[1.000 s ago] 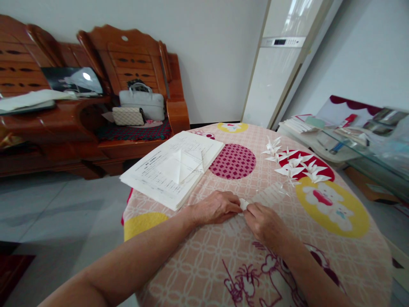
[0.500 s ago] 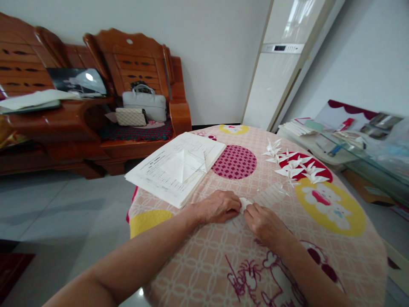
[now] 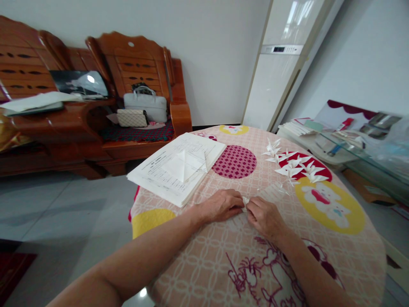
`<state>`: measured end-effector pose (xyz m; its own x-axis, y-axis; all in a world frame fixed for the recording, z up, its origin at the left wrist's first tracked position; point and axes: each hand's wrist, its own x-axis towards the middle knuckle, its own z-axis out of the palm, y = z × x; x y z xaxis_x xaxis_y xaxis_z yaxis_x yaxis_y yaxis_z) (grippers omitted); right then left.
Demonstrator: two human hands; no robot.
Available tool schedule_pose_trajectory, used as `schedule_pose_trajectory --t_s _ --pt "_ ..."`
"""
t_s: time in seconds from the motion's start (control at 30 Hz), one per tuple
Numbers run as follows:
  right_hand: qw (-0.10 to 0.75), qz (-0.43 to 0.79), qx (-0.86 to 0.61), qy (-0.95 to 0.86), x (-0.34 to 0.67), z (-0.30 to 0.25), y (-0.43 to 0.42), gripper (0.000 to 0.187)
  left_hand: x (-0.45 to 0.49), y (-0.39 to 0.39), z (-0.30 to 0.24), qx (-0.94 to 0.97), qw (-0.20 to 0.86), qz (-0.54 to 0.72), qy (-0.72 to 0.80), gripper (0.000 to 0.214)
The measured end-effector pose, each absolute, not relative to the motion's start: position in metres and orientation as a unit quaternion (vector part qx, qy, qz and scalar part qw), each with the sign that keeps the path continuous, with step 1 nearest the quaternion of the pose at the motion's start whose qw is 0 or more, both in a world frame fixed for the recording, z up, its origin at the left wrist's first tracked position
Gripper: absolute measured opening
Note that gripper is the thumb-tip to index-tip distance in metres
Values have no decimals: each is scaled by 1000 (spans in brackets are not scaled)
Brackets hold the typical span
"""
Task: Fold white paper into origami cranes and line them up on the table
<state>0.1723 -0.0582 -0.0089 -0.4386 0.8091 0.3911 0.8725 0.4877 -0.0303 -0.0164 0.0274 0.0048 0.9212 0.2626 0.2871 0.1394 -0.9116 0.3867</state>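
The left hand (image 3: 225, 205) is pinching one side of a small white paper (image 3: 245, 203); the right hand (image 3: 264, 216) is pinching the other side; the piece (mostly hidden by both grips, so its folds cannot be read) is showing only in the narrow gap between them, over the cloth-covered counter (image 3: 198, 264); beyond the right hand, a group of white paper cranes (image 3: 289, 171) is standing well apart; to the left, a creased white sheet (image 3: 184, 166) is lying on a printed paper stack (image 3: 156, 181).
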Motion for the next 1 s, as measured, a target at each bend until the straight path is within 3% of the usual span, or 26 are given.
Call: schedule_pose_trajectory --t_s 0.37,1.0 --pt "245 -30 -527 -813 175 -13 -54 17 -12 23 2 978 71 159 116 24" --pt "237 35 -531 -813 175 -5 -58 20 -6 14 0 974 56 154 159 14"
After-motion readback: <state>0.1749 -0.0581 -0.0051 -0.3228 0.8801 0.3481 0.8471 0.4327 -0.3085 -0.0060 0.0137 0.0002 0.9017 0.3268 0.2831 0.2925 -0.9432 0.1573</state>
